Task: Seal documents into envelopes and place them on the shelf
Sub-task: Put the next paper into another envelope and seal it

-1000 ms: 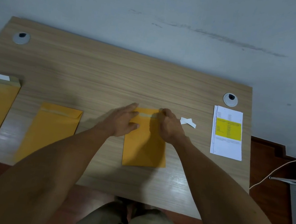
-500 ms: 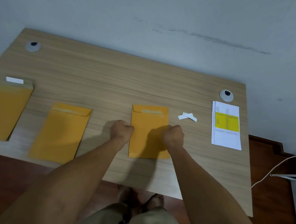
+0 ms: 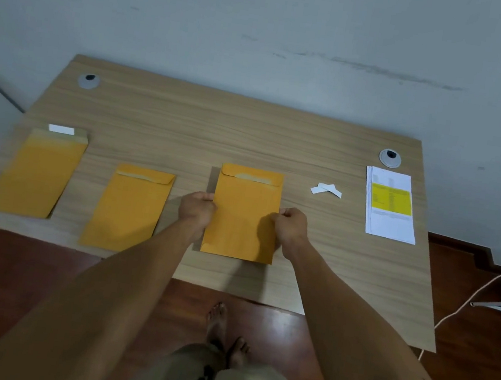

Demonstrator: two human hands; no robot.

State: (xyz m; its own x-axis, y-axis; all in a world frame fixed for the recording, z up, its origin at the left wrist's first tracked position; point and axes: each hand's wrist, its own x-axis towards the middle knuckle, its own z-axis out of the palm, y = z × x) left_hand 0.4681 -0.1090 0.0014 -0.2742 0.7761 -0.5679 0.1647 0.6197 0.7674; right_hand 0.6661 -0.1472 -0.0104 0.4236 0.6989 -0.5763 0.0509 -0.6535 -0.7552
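A sealed orange envelope [image 3: 244, 211] is lifted slightly off the wooden desk [image 3: 218, 131], flap at the far end. My left hand [image 3: 197, 210] pinches its left edge and my right hand [image 3: 290, 227] pinches its right edge. A second orange envelope [image 3: 130, 209] with its flap folded down lies to the left. A third envelope [image 3: 37, 174] at the far left has its flap open, with a white strip at the top. A stack of printed documents [image 3: 390, 205] with a yellow block lies at the right.
Two white peel-off strips [image 3: 325, 190] lie between the held envelope and the documents. Grey cable grommets [image 3: 390, 157] sit in the desk's far corners. A grey wall stands right behind the desk. A white cable [image 3: 466, 304] runs over the floor at the right.
My hands left the flap at the envelope's top, slid down to its two side edges and took hold there. The envelope now casts a shadow on the desk. The camera has pulled back.
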